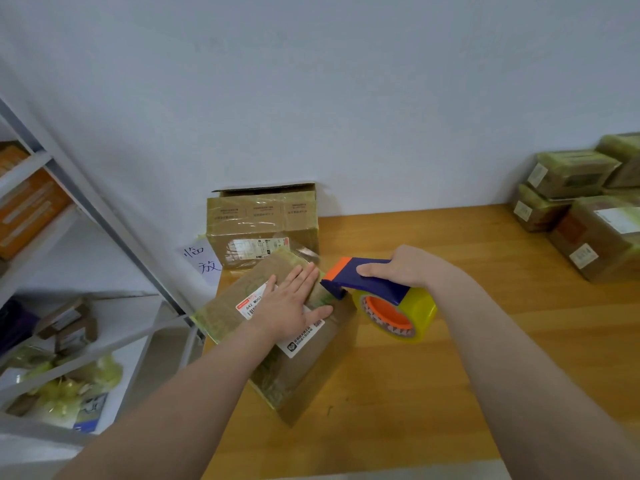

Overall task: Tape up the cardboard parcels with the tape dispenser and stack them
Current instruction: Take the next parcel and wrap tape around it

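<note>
We found the right grip [405, 268] closed round the dispenser [374, 285], blade at the edge of the parcel [311, 368], which lay leftward under the flat left grip [287, 306].

The parcel [313, 367] label [250, 305] reads "642 M003"; a paper note [202, 262] reads "临放".

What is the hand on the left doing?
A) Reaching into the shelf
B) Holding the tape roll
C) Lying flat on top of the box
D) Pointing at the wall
C: the left hand lies with straight fingers flat on top of the box, while the right hand grips the tape dispenser at the box's edge.
</note>
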